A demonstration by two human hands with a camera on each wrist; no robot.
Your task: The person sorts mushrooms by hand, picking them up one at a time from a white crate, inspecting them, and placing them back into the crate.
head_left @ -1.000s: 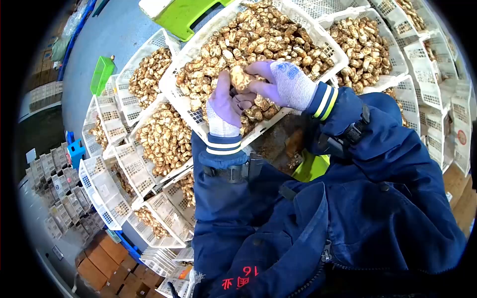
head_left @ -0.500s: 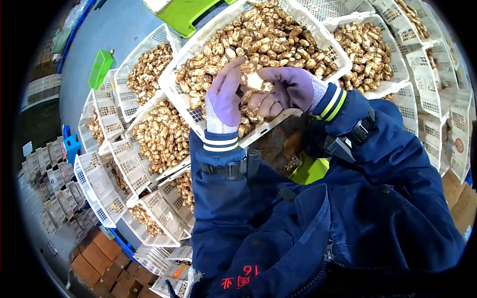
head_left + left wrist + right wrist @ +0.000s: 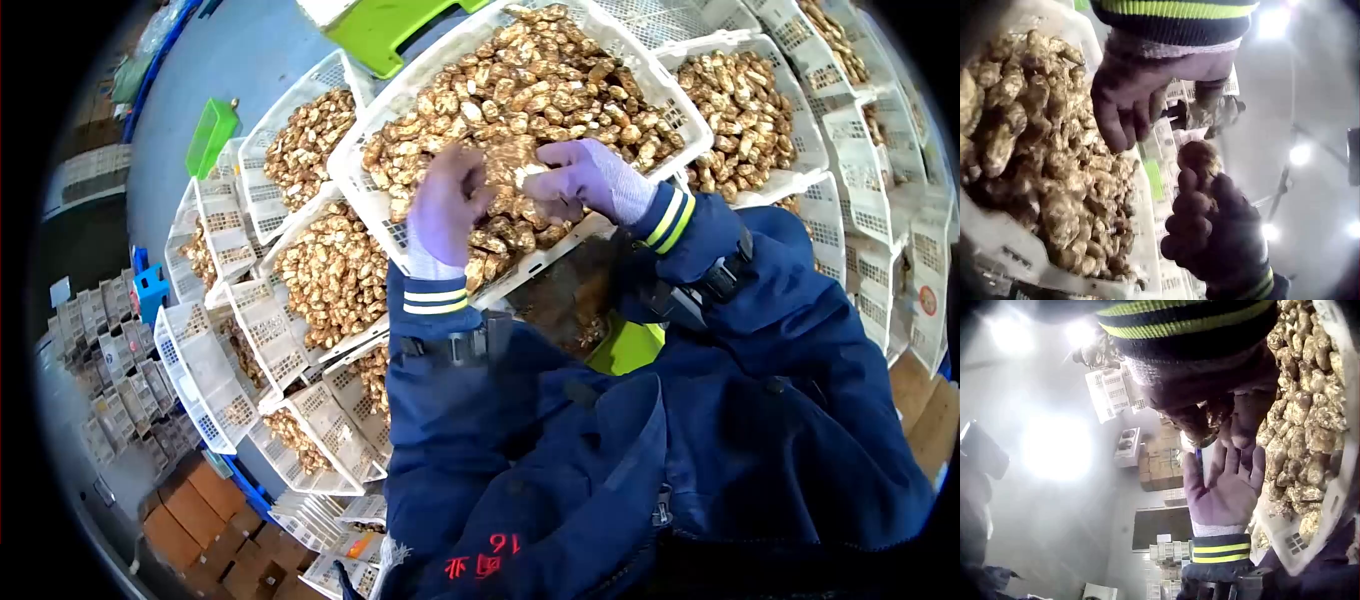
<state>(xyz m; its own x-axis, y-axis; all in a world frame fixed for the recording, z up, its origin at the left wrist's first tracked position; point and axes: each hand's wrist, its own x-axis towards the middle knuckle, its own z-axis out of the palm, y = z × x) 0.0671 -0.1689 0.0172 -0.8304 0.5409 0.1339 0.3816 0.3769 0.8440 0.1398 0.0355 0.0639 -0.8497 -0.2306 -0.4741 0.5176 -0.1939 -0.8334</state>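
Both hands wear purple gloves with white cuffs, above a white crate (image 3: 700,125) heaped with brown-and-cream mushrooms (image 3: 530,75). My right hand (image 3: 595,182) grips one plump mushroom (image 3: 512,162) between thumb and curled fingers; its rounded end sticks out past the fingers in the left wrist view (image 3: 1199,155). Beside it, my left hand (image 3: 447,205) holds nothing. In the right wrist view the palm of that left hand (image 3: 1225,497) faces the mushroom, its fingers loosely spread. The crate's near corner lies under the hands.
More crates of mushrooms stand on both sides, one at the left (image 3: 330,275) and one at the right (image 3: 740,120). A green stool (image 3: 385,30) is behind the main crate, and a green basket (image 3: 210,137) sits on the blue floor. Cardboard boxes (image 3: 185,520) are at lower left.
A second ago both hands were at the mushroom. Since then the left hand has drawn slightly away from it, while the right hand has turned and keeps hold of the mushroom.
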